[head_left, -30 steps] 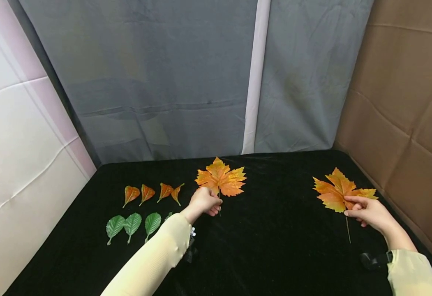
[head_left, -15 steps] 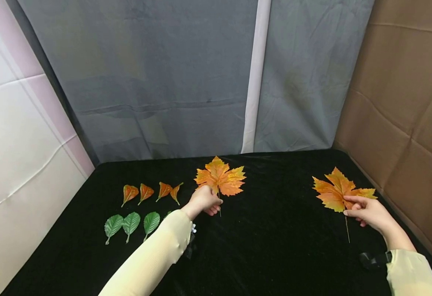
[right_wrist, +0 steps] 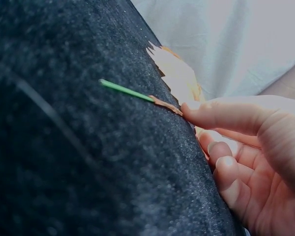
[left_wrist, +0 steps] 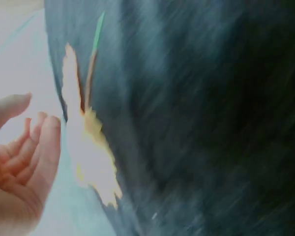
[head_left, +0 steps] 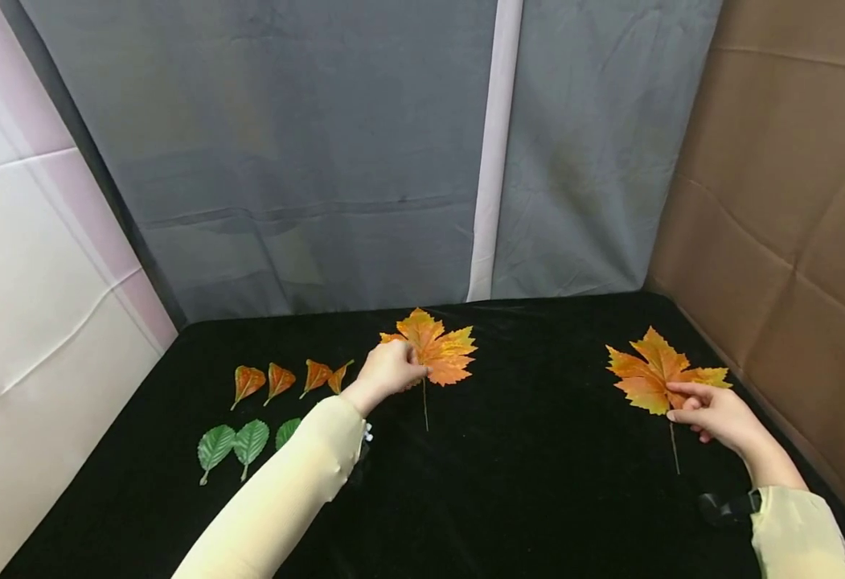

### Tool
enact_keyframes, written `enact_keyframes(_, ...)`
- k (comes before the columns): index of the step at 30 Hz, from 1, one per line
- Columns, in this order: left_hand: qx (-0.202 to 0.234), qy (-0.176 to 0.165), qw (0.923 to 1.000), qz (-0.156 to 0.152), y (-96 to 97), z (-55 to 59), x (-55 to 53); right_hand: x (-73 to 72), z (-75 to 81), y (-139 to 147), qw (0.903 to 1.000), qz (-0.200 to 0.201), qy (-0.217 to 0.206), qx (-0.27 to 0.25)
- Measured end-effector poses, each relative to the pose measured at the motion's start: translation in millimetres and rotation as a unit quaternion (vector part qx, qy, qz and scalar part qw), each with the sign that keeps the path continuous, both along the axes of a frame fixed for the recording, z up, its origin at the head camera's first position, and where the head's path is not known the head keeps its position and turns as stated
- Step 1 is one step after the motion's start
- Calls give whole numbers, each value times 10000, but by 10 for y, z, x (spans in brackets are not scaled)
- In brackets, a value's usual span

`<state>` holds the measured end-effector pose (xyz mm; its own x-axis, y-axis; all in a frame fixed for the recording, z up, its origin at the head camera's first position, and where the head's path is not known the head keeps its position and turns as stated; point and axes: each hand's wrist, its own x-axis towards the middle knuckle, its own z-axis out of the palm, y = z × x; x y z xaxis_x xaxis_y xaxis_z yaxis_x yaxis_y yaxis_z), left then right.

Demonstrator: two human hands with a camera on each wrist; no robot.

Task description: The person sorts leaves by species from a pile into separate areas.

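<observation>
An orange maple leaf (head_left: pixel 447 351) with a thin stem lies on the black cloth in the middle. My left hand (head_left: pixel 387 368) is over its left edge; in the left wrist view the thumb and fingers of that hand (left_wrist: pixel 27 162) are spread apart, beside the leaf (left_wrist: pixel 93 152), with nothing between them. Farther right, my right hand (head_left: pixel 711 416) pinches a second maple leaf (head_left: pixel 650 374) near the base of its blade, index finger across the leaf and thumb by the stem. From the right wrist view, that leaf's green-tipped stem (right_wrist: pixel 128 91) extends past the thumb.
Several small orange leaves (head_left: pixel 248 382) form a row at the left of the black-covered table (head_left: pixel 523 482). Green leaves (head_left: pixel 215 446) lie in a row nearer me, partly hidden by my left sleeve (head_left: pixel 285 490). Grey curtain (head_left: pixel 321 161) and brown fabric (head_left: pixel 791 201) stand behind and right.
My left hand has let go of the middle leaf's stem and moved up and left, uncovering the stem. The right hand keeps its place on its leaf. The view has shifted slightly.
</observation>
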<state>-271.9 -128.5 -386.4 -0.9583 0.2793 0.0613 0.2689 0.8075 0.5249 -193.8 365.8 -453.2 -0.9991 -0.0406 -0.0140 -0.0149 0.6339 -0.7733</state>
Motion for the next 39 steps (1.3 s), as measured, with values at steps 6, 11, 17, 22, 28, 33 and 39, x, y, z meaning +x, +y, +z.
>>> enact_keyframes(6,-52,183,9935,-1122,-121,35,-243,-39,-12,2,9999,39,-48,-137)
enact_keyframes(11,-497,-548,9831,-1676,-186,-82,-335,-40,-40,-13,9992,20,-125,-377)
enact_keyframes(17,-812,-1073,9775,-1624,-205,-178,-407,-45,11,-9,9985,-99,-342,-425)
enact_keyframes(22,-996,-1304,9736,-1589,-199,-182,-454,-42,105,-4,9972,-56,-740,-17)
enact_keyframes(28,-960,-1560,9711,-1532,-174,-144,-485,-45,280,-102,9898,-274,-922,1051)
enact_keyframes(33,-1103,-1722,9680,-1455,-171,-140,-510,-33,306,-198,9834,-260,-654,1673)
enact_keyframes(39,-1254,-1964,9620,-1422,-148,-134,-523,15,278,-241,9829,-302,-697,1677)
